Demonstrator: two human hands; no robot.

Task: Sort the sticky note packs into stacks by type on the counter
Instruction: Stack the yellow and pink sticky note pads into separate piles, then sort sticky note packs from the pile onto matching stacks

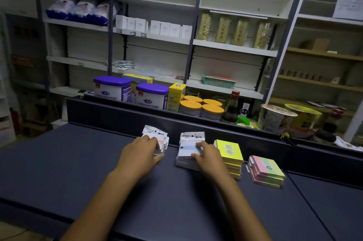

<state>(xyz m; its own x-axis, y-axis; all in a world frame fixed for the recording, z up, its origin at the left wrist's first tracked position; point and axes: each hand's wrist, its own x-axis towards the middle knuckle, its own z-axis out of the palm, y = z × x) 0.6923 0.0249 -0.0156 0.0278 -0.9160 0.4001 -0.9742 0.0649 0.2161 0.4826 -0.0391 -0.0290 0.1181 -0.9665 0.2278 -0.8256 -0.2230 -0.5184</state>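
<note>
Both forearms reach forward over the dark blue counter [78, 162]. Left hand [141, 154], palm down, fingers and thumb curled around a white plastic-wrapped pack stack with pinkish notes [157, 138]. Right hand [208, 156] grips the white plastic-wrapped stack with pale blue notes [188, 146], thumb on its near edge. Just right of that stack: yellow square pack stack [230, 154]. Farther right, apart: pink-and-green striped pack stack [267, 170], slightly skewed.
</note>
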